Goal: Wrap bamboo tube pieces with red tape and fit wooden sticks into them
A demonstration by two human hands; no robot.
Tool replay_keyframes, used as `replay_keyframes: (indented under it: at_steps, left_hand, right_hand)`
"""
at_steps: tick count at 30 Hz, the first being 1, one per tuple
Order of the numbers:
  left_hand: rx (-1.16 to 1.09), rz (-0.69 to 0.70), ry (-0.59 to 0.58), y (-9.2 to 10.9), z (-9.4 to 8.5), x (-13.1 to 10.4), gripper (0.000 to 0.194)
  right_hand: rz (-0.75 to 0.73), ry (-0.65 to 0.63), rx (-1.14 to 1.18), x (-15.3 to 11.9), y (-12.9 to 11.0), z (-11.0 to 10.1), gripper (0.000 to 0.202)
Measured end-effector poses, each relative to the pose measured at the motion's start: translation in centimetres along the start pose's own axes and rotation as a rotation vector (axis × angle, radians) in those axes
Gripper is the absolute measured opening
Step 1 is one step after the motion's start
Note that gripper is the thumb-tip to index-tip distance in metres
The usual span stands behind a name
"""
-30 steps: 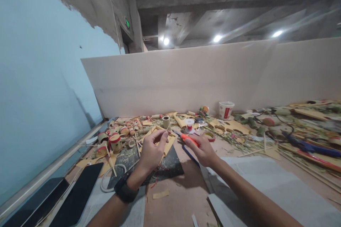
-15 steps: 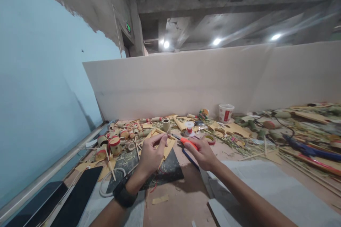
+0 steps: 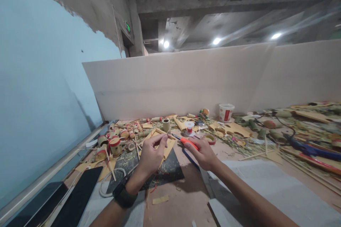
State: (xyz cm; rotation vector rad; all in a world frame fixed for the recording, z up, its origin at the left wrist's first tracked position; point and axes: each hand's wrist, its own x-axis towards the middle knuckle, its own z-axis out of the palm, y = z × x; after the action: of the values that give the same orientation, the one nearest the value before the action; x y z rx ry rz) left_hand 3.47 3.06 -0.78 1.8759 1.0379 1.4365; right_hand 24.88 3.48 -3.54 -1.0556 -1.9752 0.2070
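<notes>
My left hand [image 3: 153, 149] is closed in a pinch, thumb against fingers, above a shallow yellow wooden frame [image 3: 170, 145]. Whatever small piece sits at its fingertips is too small to name. In my right hand [image 3: 204, 153] is an orange utility knife [image 3: 189, 142], its blade pointing left at the left fingertips; a small gap seems to lie between them. The frame rests over a dark cutting mat [image 3: 173, 170] and is partly hidden by my left hand. A dark blue curved handle [image 3: 190, 158] lies beside the right hand.
Behind my hands stand a short bamboo tube [image 3: 166, 125], a thread spool [image 3: 189, 127], a tape roll [image 3: 210, 139] and a paper cup [image 3: 226, 112]. Red-banded bamboo pieces [image 3: 115, 145] crowd the left. A blue glue gun [image 3: 306, 147] lies right. A white panel [image 3: 170, 88] closes the back.
Both hands stay in nearly the same place. A small reddish bit at the left fingertips is no longer visible there; otherwise only slight finger movement shows.
</notes>
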Motion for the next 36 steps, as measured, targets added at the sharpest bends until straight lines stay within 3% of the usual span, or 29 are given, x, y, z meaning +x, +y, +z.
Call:
replay_keyframes:
  at_steps: [8, 22, 36]
  left_hand:
    - [0.014, 0.023, -0.006, 0.07, -0.18, 0.00, 0.036]
    - [-0.080, -0.056, -0.084, 0.07, -0.30, 0.31, 0.042]
    - [-0.030, -0.017, -0.045, 0.09, -0.29, 0.14, 0.042]
  right_hand:
    - [0.013, 0.002, -0.033, 0.02, -0.18, -0.09, 0.058]
    - [0.020, 0.017, -0.085, -0.01, -0.43, -0.23, 0.059]
    - [0.010, 0.010, -0.055, 0.00, 0.01, -0.07, 0.054]
